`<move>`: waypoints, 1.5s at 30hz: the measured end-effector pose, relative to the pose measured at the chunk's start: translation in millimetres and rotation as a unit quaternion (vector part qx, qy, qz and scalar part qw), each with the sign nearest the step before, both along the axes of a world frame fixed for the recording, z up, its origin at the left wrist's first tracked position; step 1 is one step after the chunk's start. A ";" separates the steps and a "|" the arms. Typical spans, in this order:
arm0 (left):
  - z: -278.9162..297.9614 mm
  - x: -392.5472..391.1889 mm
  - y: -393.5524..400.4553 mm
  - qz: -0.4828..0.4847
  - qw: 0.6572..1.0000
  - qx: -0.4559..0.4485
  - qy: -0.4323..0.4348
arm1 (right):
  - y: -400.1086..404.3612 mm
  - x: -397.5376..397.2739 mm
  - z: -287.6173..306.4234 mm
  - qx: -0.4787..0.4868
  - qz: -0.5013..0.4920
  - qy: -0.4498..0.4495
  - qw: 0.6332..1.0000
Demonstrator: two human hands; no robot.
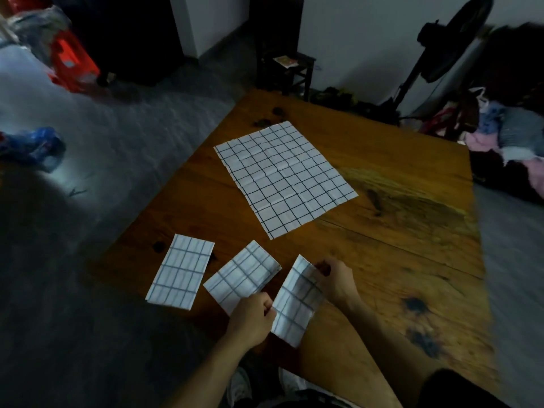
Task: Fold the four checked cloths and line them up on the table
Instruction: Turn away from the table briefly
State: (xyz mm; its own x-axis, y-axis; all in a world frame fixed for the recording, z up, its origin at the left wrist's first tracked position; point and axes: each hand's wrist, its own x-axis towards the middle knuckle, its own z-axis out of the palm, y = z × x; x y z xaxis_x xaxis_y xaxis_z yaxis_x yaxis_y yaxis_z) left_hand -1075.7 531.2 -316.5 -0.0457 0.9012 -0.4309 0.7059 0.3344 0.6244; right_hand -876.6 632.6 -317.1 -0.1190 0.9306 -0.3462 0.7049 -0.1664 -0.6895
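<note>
While both hands, left hand [251, 315] and right hand [335, 279], pinch 1 folded white checked cloth [297, 304] with curled fingers, 2 folded cloths [181, 270] lie beside it on the brown wooden tabletop [397, 245].

The left hand [251, 316] covers the near corner of the middle folded cloth [242, 275] and the left edge of the right-hand folded cloth [297, 301]. The right hand [335, 278] hides that cloth's far right edge; its fingertips are in shadow and cannot be made out. Both forearms run out of frame at the bottom edge. The fan [450, 45] is cut by the top edge. The heap of clothes [506, 134] at right and the red stool [73, 60] at upper left are blurred. The small item on the dark chair [287, 61] is too small to identify.
</note>
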 end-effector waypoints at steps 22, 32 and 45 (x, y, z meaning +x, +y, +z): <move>-14.4 -5.1 -14.1 -0.257 0.955 0.060 0.137 | -68.9 -6.6 -25.5 0.034 0.129 -0.228 0.964; -5.5 -23.1 17.3 -0.211 0.967 0.107 0.096 | -95.0 13.9 13.3 0.070 0.031 -0.176 0.981; 77.5 111.3 27.7 -0.284 0.930 0.234 0.006 | -156.8 154.8 111.3 0.149 -0.157 -0.149 0.965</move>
State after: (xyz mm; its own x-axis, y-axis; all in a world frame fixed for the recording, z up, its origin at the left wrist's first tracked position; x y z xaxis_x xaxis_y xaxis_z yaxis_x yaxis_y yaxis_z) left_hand -964.4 558.9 -239.0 0.4919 0.8706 0.0127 0.6941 -0.4009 0.5979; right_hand -721.8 475.8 -205.8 0.2492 0.9679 -0.0320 0.8259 -0.2297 -0.5149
